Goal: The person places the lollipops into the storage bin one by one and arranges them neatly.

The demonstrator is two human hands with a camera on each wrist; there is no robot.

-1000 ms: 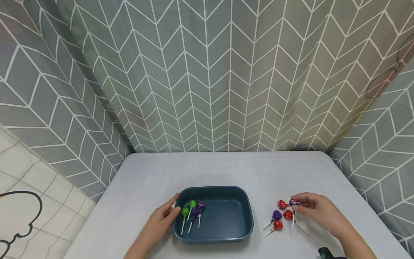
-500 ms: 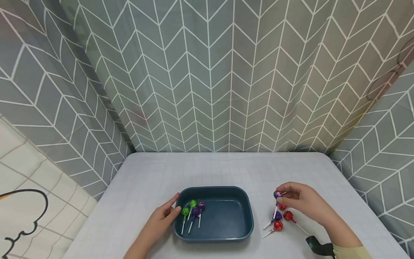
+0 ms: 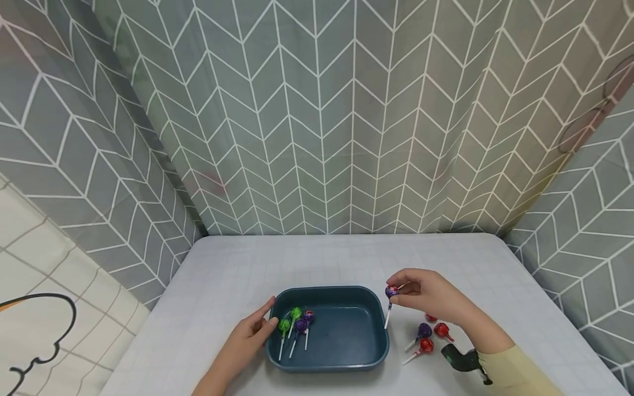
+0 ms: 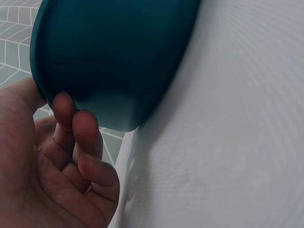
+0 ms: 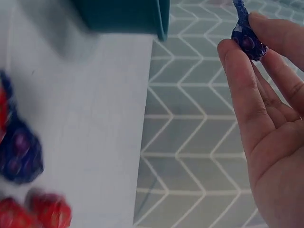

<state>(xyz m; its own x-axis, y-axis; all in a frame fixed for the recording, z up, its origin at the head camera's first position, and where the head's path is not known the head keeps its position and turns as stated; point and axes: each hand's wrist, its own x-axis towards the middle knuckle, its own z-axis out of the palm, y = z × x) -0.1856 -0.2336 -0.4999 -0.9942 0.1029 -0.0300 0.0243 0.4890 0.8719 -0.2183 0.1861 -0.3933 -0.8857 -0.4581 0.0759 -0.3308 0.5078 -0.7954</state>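
Note:
My right hand (image 3: 431,297) pinches a purple lollipop (image 3: 391,291) by its wrapped head, white stick hanging down, at the right rim of a dark blue-green tray (image 3: 346,341). In the right wrist view, thumb and fingertips meet around the lollipop's wrapper (image 5: 249,43). My left hand (image 3: 242,341) holds the tray's left rim, thumb on top of the edge; the left wrist view has its curled fingers (image 4: 87,133) against the outer wall (image 4: 109,104). Inside the tray's left part lie two green lollipops (image 3: 284,325) and two purple ones (image 3: 300,325).
Right of the tray, a purple lollipop (image 3: 424,330) and several red lollipops (image 3: 426,345) lie on the white table (image 3: 238,264). One red head (image 3: 431,317) is partly hidden under my right hand. A black device (image 3: 460,358) is strapped at my right wrist. Patterned curtains (image 3: 337,137) stand behind.
My right hand has carried the purple lollipop leftward from the loose lollipops to the tray's right rim. My left hand and the tray stay where they were.

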